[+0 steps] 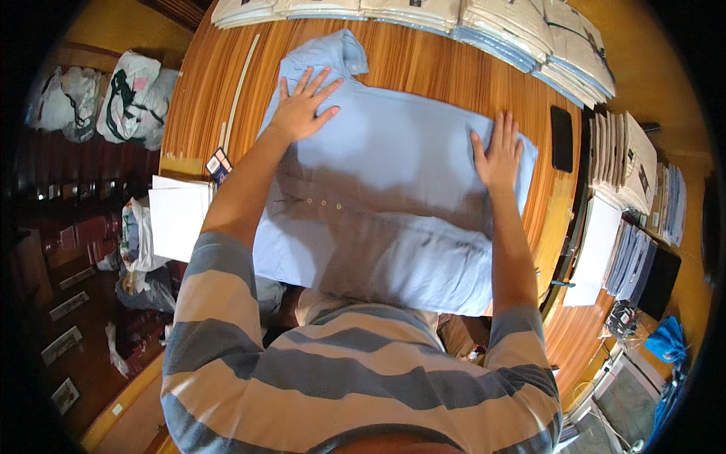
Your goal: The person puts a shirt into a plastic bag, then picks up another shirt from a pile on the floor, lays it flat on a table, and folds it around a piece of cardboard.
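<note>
A light blue garment (408,144) with a few small round buttons lies spread over the wood-grain table (408,57). Its near part hangs toward my body past the table's front edge. My left hand (302,106) rests flat on the cloth near the far left, fingers spread, just below a sleeve-like part that sticks out. At the right end of the garment my right hand (497,151) also lies flat, with its thumb apart from the fingers. Neither hand grips anything. Shadows from my arms and body darken the middle of the cloth.
Stacks of folded, packed garments (507,34) line the far edge. A black phone (561,138) lies right of my right hand. White sheets (181,219) stand at the left edge, beside a thin strip (240,91) on the table. More folded stacks (624,155) sit at right.
</note>
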A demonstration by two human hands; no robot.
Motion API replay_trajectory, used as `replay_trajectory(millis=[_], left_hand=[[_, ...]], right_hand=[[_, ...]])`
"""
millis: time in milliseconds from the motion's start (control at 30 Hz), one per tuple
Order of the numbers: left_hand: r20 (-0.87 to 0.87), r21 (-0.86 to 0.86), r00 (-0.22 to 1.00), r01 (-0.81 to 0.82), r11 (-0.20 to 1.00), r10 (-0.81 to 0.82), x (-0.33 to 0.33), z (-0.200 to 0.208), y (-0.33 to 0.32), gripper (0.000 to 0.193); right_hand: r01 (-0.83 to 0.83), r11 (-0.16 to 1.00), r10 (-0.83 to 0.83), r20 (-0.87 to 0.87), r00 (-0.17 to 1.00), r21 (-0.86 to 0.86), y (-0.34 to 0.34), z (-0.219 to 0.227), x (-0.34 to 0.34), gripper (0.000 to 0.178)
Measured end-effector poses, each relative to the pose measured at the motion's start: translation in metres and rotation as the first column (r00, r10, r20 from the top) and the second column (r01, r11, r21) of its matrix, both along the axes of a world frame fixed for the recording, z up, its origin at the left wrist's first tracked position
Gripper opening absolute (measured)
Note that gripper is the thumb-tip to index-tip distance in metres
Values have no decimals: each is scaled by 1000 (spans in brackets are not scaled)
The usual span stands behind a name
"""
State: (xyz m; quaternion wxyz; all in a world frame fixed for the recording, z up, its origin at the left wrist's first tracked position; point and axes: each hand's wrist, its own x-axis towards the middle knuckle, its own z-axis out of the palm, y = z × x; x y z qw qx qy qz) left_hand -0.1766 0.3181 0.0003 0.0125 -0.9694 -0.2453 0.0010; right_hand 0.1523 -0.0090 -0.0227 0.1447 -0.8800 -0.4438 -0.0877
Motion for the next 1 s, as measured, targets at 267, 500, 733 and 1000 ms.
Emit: replay_trajectory(millis=[267, 500, 733, 1000], left_hand=[[171, 11, 985, -31, 999, 28, -42, 4, -30, 66], [91, -165, 976, -183, 969, 200, -206, 23, -137, 74], [299, -239, 918, -193, 952, 261, -226, 10, -147, 62], [579, -591, 656, -72, 804, 484, -218, 14, -152, 43]], right_hand=[[-87, 994, 92, -75, 993, 66, -27, 37, -65, 68], [-24, 979, -2, -127, 992, -204, -206, 26, -136, 63], [-86, 939, 177, -255, 951, 332, -58, 58, -195, 14], [-525, 851, 459, -447, 768, -28, 93, 53, -311, 19]])
